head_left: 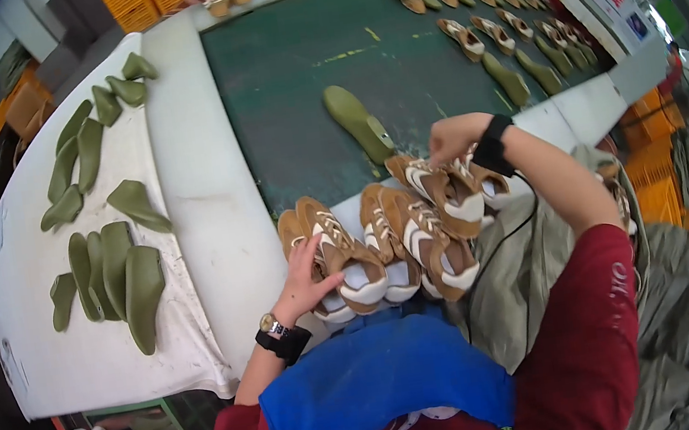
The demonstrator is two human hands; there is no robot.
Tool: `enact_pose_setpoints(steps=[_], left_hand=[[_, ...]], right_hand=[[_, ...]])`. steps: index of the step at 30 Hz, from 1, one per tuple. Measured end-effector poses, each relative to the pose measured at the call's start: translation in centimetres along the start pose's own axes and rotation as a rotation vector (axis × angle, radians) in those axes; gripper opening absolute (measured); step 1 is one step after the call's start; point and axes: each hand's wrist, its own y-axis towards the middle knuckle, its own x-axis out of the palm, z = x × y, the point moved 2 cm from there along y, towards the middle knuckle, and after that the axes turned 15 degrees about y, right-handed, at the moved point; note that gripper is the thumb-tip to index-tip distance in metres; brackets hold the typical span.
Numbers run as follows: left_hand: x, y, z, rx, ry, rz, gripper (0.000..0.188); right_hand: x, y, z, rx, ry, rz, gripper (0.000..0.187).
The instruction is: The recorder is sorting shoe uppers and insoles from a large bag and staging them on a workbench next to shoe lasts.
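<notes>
"What do we have at our far left?"
"Green lasts (146, 297), lying in groups on the white desk (23, 283)."
"And our left hand (298, 291)?"
"We see a watch (269, 324) on its wrist, and its thumb and fingers spread against the left end of a row of brown-and-white shoes (421, 235). The row sits right in front of our blue apron (384, 379)."
"Beyond the row?"
"A lone last (353, 118) lies on the green belt (285, 92)."
"Our right hand (456, 138)?"
"Curled, fingers pointing down at the row's upper right shoe. We cannot tell whether it grips."
"Farther right?"
"We see more shoes (460, 38) and more lasts (506, 79) in rows on the belt."
</notes>
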Motion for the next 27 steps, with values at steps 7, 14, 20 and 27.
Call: enact_pose_setpoints(steps=[7, 14, 20, 27], left_hand=[[-1.7, 1.0, 1.4, 0.066, 0.066, -0.053, 0.078], [-7.8, 2.6, 13.7, 0.374, 0.045, 0.238, 0.076], [-6.4, 1.2, 17.9, 0.542, 0.158, 0.386, 0.057], [-6.9, -0.4, 17.4, 0.407, 0.156, 0.448, 0.023]], right_hand=[[11.7, -11.2, 1.8, -0.022, -0.134, 0.409, 0.035], [19.1, -17.0, -10.1, -0.425, -0.242, 1.007, 0.018], [23.1, -16.8, -14.4, -0.621, -0.252, 1.115, 0.019], [21.0, -18.6, -12.3, -0.559, 0.267, 1.473, 0.037]])
